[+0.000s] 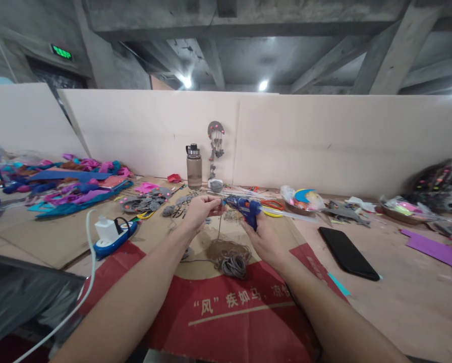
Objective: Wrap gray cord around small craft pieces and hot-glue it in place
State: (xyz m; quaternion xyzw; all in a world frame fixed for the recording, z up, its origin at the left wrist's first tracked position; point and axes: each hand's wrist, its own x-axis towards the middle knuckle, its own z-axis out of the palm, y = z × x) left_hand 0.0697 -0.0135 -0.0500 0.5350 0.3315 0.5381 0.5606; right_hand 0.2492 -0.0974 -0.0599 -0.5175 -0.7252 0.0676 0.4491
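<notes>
My right hand (268, 238) is wrapped round the handle of a blue hot glue gun (250, 207), with a clear glue stick (292, 214) poking out of its back. The gun's nozzle points left, close to the fingertips of my left hand (201, 214). Those fingers are pinched together on a grey cord (220, 228) that hangs down toward the table. Whatever else is between the fingertips is too small to make out. Below the hands, a loose coil of grey cord (234, 264) lies on a red and brown cardboard sheet (226, 327).
A water bottle (194, 167) stands at the back, beside a hanging grey moon ornament (216, 130). Left are a power strip (116, 241), grey cut pieces (145, 200) and coloured felt scraps (78, 174). To the right lie orange-handled scissors (273, 204), a black phone (347, 253) and a filled bowl (302, 200).
</notes>
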